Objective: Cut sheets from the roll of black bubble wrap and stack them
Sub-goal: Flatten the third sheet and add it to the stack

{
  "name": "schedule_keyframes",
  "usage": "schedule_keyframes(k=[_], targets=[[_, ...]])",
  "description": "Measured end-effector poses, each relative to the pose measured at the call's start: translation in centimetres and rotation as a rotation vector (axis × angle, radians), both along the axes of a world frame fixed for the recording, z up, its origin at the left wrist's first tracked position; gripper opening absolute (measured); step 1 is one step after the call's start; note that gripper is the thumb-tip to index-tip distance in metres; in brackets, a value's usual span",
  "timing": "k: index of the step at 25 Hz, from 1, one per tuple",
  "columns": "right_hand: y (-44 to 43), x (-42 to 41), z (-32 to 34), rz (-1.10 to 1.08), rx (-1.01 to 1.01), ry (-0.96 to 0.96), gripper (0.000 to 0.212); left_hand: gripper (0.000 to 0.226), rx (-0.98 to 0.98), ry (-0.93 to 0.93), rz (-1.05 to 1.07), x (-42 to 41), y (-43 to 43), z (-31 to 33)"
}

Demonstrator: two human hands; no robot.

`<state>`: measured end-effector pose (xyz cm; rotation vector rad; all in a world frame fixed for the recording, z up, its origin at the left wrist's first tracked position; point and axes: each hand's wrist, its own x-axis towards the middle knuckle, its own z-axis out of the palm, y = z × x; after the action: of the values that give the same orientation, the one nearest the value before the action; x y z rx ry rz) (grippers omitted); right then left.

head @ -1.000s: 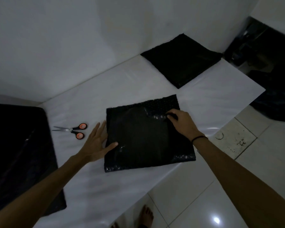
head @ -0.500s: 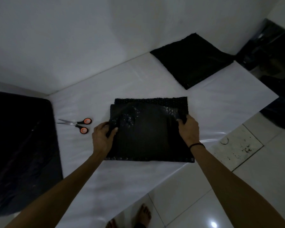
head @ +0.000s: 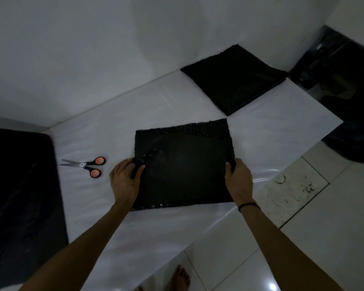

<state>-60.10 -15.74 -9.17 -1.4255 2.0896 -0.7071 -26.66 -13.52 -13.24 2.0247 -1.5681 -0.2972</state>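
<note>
A folded sheet of black bubble wrap (head: 183, 164) lies in the middle of the white table (head: 105, 122). My left hand (head: 124, 181) grips its left edge, thumb on top. On the opposite edge, my right hand (head: 239, 179) holds the sheet with curled fingers. A stack of cut black sheets (head: 233, 78) lies at the far right of the table against the wall. The black bubble wrap roll (head: 19, 196) fills the left side. Orange-handled scissors (head: 86, 165) lie shut on the table, left of my left hand.
A white wall runs along the table's far side. The table's near edge drops to a glossy tiled floor (head: 324, 238), where a bare foot (head: 181, 278) shows. Dark bags or wrap (head: 349, 97) pile up at the far right on the floor.
My left hand went from lying flat beside the sheet to gripping its left edge. My right hand shifted from the sheet's top to its right edge. The sheet now sits squarer.
</note>
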Motion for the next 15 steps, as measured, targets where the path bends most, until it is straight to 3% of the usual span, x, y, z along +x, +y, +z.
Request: schedule_keyframes(k=[6, 10, 13, 15], targets=[[-4.5, -0.2, -1.0, 0.053, -0.087, 0.325, 0.035, 0.042, -0.009, -0.066, 0.043, -0.4, -1.6, 1.3], [-4.3, -0.1, -1.8, 0.022, -0.062, 0.201, 0.04, 0.037, -0.007, -0.138, 0.06, -0.9, -2.2, -0.4], [-2.6, 0.8, -1.1, 0.024, -0.123, 0.382, 0.057, 0.042, 0.065, -0.011, 0.156, -1.6, -2.5, 0.6], [-1.1, 1.5, -0.9, 0.195, -0.194, 0.486, 0.058, 0.057, 0.051, 0.06, 0.149, -2.9, -1.7, 2.0]])
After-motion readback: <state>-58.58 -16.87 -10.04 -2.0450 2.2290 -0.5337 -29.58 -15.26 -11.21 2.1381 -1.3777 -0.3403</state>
